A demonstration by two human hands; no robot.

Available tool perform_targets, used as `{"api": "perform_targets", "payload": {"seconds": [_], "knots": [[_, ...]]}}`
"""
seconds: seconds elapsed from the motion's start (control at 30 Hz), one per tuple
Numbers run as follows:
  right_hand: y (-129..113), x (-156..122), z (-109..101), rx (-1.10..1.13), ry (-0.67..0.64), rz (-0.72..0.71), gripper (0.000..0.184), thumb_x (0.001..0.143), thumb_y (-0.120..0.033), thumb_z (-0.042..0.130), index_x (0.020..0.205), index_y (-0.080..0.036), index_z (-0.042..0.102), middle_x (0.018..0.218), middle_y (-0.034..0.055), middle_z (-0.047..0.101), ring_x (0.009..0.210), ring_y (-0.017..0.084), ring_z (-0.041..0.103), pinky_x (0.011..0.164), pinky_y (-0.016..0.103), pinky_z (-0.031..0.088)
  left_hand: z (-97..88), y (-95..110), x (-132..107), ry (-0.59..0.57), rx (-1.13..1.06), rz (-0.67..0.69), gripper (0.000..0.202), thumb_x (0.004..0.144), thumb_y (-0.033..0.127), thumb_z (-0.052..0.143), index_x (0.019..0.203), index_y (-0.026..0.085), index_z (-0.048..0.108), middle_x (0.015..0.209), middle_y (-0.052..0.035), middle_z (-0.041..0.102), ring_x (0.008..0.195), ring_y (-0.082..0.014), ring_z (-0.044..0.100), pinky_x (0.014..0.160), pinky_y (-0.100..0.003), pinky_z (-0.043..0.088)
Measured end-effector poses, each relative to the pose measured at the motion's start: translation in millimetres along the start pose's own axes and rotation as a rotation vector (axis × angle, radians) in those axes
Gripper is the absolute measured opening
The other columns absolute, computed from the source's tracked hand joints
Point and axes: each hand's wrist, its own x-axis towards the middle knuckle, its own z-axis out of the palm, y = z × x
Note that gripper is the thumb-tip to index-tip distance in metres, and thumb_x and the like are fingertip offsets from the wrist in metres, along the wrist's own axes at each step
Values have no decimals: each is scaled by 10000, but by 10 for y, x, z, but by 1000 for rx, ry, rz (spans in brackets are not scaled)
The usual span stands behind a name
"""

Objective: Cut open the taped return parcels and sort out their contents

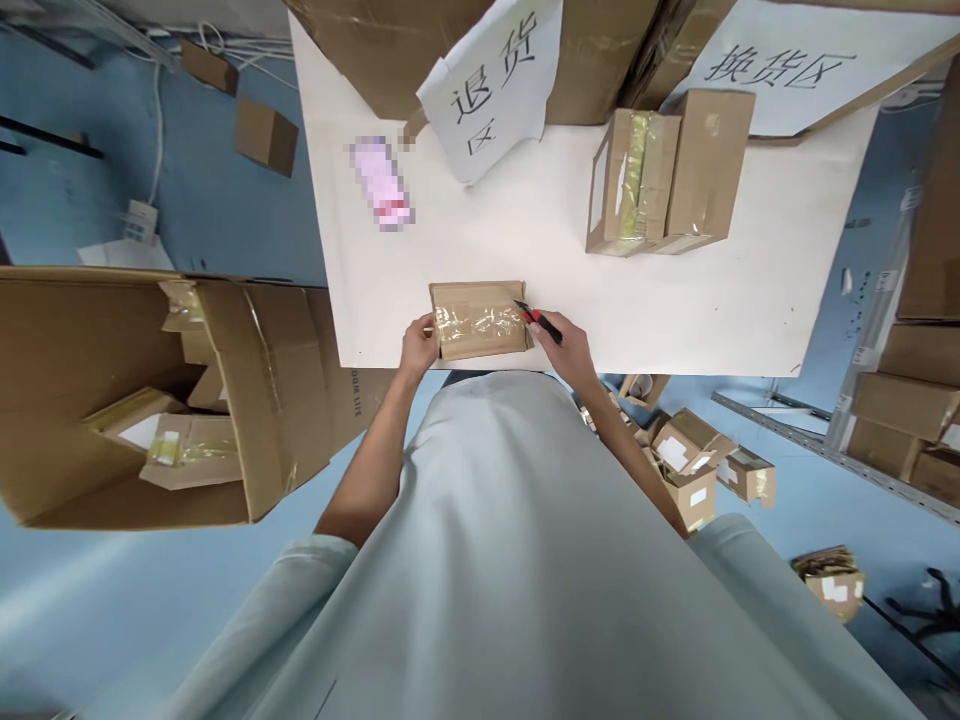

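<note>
A small flat cardboard box [480,345] with clear tape across its top lies on the white table near the front edge. My left hand [420,347] grips the box by its left end, with the fingertips partly hidden behind it. In my right hand [568,352] is a red and black utility knife [541,322], its tip over the taped top near the box's right end. Whether the blade touches the tape I cannot tell.
Two brown boxes [709,165] stand at the table's back right. Large cartons with paper signs [495,85] line the back. A blurred pink item [380,180] lies left. An open carton [277,400] holding parcels is left of the table; more parcels [686,450] lie on the floor right.
</note>
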Motion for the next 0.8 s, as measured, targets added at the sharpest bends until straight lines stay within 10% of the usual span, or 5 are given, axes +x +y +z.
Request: {"api": "perform_targets", "payload": {"seconds": [0.17, 0.4, 0.6, 0.8], "knots": [[-334, 55, 75, -282, 29, -104, 517, 1188, -597, 486, 1393, -248, 808, 1346, 133, 794, 1202, 293, 774, 1031, 400, 631, 185, 83, 116, -102, -82, -81, 254, 737, 319, 904, 895, 165, 778, 985, -115, 853, 1066, -348, 782, 1056, -485, 648], [-823, -187, 133, -526, 93, -6, 537, 1215, -571, 421, 1507, -253, 740, 1346, 139, 826, 1215, 331, 783, 1054, 435, 627, -425, 455, 202, -128, -74, 190, 521, 1005, 567, 749, 1385, 211, 789, 1400, -137, 806, 1095, -261, 789, 979, -402, 659], [-1068, -364, 577, -535, -61, 160, 537, 1183, -504, 487, 1644, -279, 647, 1464, 106, 823, 1308, 382, 798, 1085, 471, 636, -529, 909, 308, -350, 100, 377, 398, 885, 504, 948, 1151, 216, 881, 1219, -92, 818, 950, -229, 732, 947, -393, 632], [-1181, -364, 988, -612, -157, 185, 592, 1170, -362, 460, 1747, -257, 530, 1559, 95, 776, 1345, 368, 781, 1118, 496, 638, -473, 885, 441, -410, 82, 409, 356, 861, 466, 972, 1109, 228, 877, 1162, -58, 778, 905, -217, 723, 979, -430, 622]]}}
